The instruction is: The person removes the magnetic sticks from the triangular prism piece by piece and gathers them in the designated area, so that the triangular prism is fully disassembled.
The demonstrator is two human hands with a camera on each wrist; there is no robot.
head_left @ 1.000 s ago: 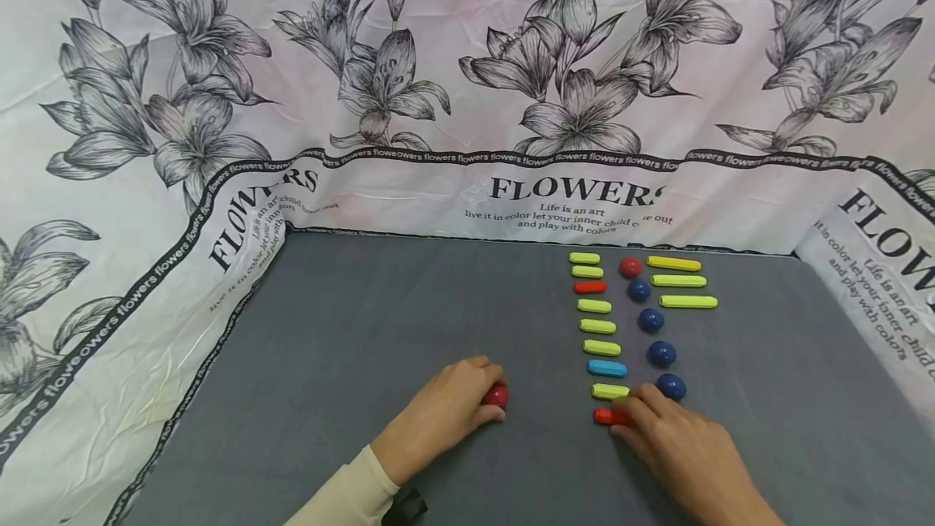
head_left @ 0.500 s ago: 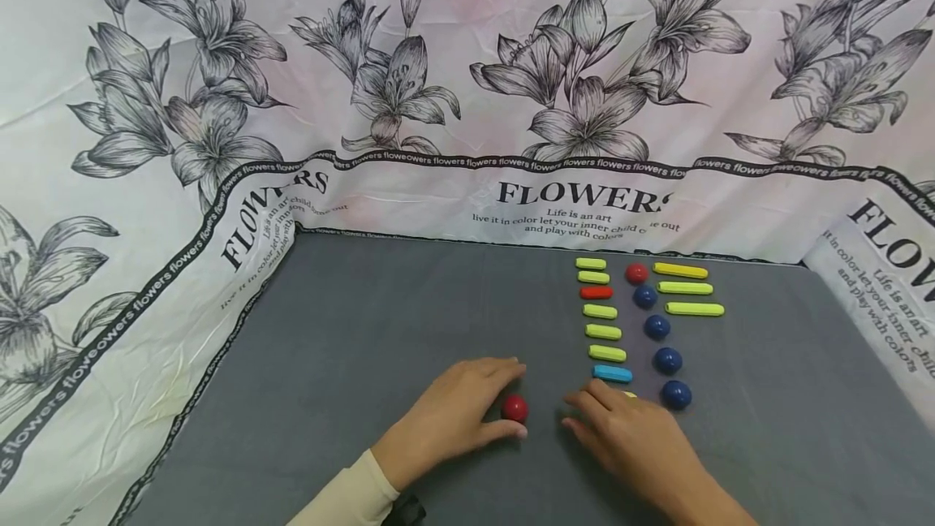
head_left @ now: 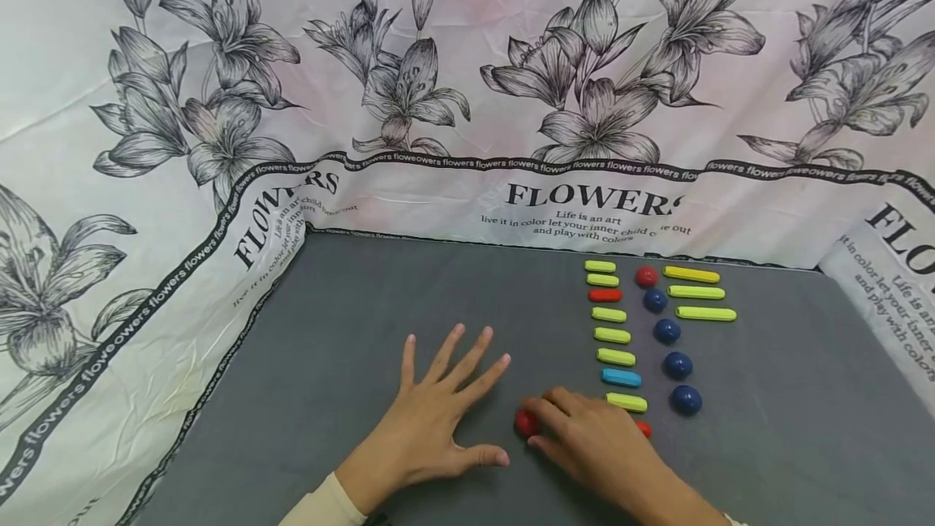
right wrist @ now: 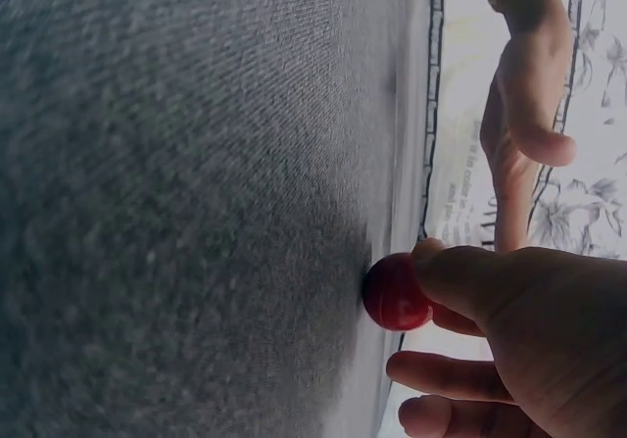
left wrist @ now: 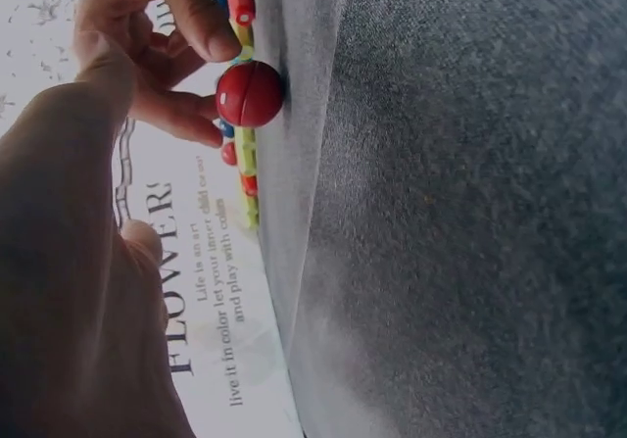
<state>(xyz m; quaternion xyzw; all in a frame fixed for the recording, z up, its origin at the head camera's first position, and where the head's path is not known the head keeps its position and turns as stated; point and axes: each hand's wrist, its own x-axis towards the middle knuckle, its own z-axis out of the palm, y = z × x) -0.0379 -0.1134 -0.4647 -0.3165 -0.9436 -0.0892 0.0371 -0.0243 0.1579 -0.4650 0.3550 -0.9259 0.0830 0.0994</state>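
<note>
A red ball (head_left: 525, 423) with a thin seam sits on the grey cloth between the hands. My right hand (head_left: 595, 445) pinches the ball (right wrist: 395, 293) between thumb and fingers. To its left, my left hand (head_left: 427, 420) is spread wide, fingers straight and apart, holding nothing. Behind the right hand's knuckles a short red stick (head_left: 643, 428) shows only its end. It finishes a column of short sticks, mostly yellow-green (head_left: 626, 403), with one blue stick (head_left: 621, 378) and another red stick (head_left: 605, 295) farther up.
Right of the column runs a row of dark blue balls (head_left: 686, 401), topped by another red ball (head_left: 646, 277). Longer yellow and yellow-green sticks (head_left: 705, 314) lie beyond at the upper right. A white flower-printed cloth (head_left: 409, 193) hangs behind and along the sides of the grey surface (head_left: 351, 307).
My left hand has let go of the red ball, spread its fingers and drawn back left. My right hand has left the red stick, moved left and taken hold of the ball.
</note>
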